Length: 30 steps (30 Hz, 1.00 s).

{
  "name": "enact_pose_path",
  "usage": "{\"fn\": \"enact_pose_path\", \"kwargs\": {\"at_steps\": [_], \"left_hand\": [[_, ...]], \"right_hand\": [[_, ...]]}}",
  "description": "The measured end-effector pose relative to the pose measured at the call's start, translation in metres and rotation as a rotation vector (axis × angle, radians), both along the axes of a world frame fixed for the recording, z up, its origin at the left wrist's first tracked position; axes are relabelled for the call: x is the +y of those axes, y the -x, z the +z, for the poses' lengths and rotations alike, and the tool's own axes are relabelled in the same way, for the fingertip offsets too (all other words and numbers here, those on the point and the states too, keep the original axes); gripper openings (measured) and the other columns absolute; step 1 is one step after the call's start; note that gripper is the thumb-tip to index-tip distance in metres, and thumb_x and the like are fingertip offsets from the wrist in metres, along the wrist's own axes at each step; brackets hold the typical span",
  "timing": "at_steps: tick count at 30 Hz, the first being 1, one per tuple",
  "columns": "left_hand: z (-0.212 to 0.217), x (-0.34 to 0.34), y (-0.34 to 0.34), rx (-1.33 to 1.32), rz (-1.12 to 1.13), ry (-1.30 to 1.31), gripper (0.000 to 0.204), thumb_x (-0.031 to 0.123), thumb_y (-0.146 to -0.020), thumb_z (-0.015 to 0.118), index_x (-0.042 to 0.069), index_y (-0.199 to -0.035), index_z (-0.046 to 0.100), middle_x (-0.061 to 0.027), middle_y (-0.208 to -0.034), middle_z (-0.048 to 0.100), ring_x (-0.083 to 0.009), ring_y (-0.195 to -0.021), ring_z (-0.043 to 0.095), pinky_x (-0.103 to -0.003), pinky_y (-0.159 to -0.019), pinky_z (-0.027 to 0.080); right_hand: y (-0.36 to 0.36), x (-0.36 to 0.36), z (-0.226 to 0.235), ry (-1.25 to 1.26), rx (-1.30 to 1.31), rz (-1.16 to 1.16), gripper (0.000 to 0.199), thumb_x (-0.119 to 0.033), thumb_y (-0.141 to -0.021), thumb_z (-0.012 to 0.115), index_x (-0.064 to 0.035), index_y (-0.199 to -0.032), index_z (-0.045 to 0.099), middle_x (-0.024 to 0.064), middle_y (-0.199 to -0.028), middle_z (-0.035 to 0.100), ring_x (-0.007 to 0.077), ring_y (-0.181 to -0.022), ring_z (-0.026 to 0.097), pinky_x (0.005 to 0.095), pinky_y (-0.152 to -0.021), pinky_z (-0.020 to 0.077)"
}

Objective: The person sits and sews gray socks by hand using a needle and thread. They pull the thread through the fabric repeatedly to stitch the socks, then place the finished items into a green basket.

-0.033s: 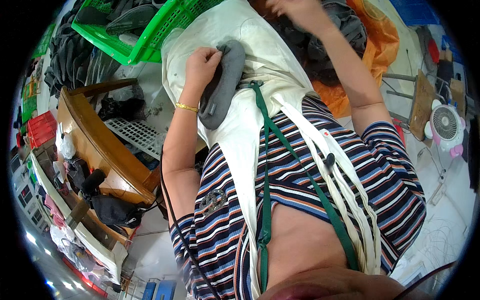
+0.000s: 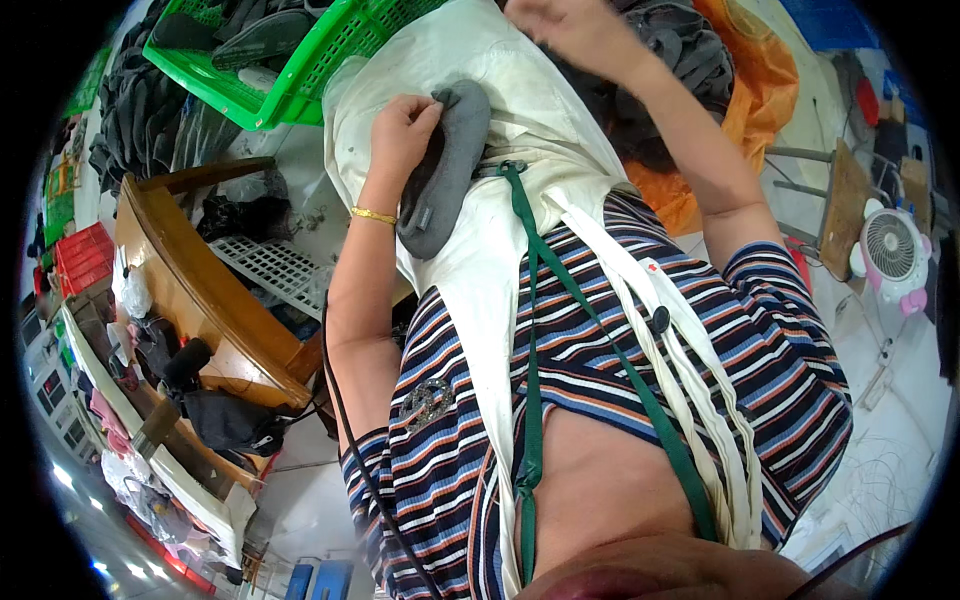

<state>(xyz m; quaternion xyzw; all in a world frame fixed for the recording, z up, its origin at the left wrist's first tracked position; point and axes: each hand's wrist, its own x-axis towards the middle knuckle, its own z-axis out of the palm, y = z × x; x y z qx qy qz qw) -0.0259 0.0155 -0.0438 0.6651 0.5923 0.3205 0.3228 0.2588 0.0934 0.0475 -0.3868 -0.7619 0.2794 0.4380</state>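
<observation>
My left hand pinches the upper end of a grey fabric slipper, fingers closed on its edge. The slipper lies lengthwise over the white apron on my lap, its dark opening turned toward my left wrist and its rounded end toward my body. My right hand is raised at the top edge of the view, apart from the slipper. Motion smears its fingers, so whether they grip anything is unclear. Below and beyond it sits a heap of dark grey fabric pieces in an orange sack.
At the upper left stands a green plastic basket with grey slippers in it. Left of me is a brown wooden table, with a white grid tray beside it. A small pink-and-white fan and a wooden stool stand on the right.
My right hand has shifted a little to the left along the top edge. My left hand and the slipper have stayed in place.
</observation>
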Motion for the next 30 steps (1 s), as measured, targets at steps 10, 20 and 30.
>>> {"fn": "enact_pose_path", "kwargs": {"at_steps": [10, 20, 30], "left_hand": [[-0.006, -0.003, -0.006, -0.299, 0.151, 0.285, 0.022, 0.018, -0.085, 0.074, -0.003, -0.093, 0.073, -0.0019, -0.079, 0.069, -0.0077, -0.071, 0.059, -0.024, -0.065, 0.047], [-0.007, -0.001, -0.003, -0.463, 0.24, 0.374, 0.02, 0.019, -0.085, 0.074, 0.0, -0.092, 0.073, 0.0014, -0.078, 0.067, -0.0061, -0.066, 0.056, -0.022, -0.06, 0.045], [-0.006, -0.006, -0.005, -0.578, 0.273, 0.401, 0.017, 0.018, -0.085, 0.074, 0.002, -0.09, 0.072, 0.0013, -0.079, 0.066, -0.0058, -0.066, 0.055, -0.022, -0.06, 0.045]], "right_hand": [[0.056, -0.042, -0.045, -0.337, -0.834, 0.308, 0.007, -0.014, -0.083, 0.062, -0.0093, -0.087, 0.063, 0.0084, -0.091, 0.062, 0.0299, -0.086, 0.067, 0.041, -0.068, 0.056], [0.06, -0.083, -0.036, 0.438, -0.958, 0.515, 0.05, -0.052, -0.086, 0.064, -0.0027, -0.079, 0.066, 0.0151, -0.077, 0.067, 0.0333, -0.078, 0.066, 0.0448, -0.068, 0.0499], [0.03, -0.062, -0.009, 0.416, -0.649, 0.514, 0.021, -0.016, -0.091, 0.06, -0.0045, -0.108, 0.056, 0.0158, -0.089, 0.064, 0.0314, -0.082, 0.063, 0.0397, -0.072, 0.0481]]}}
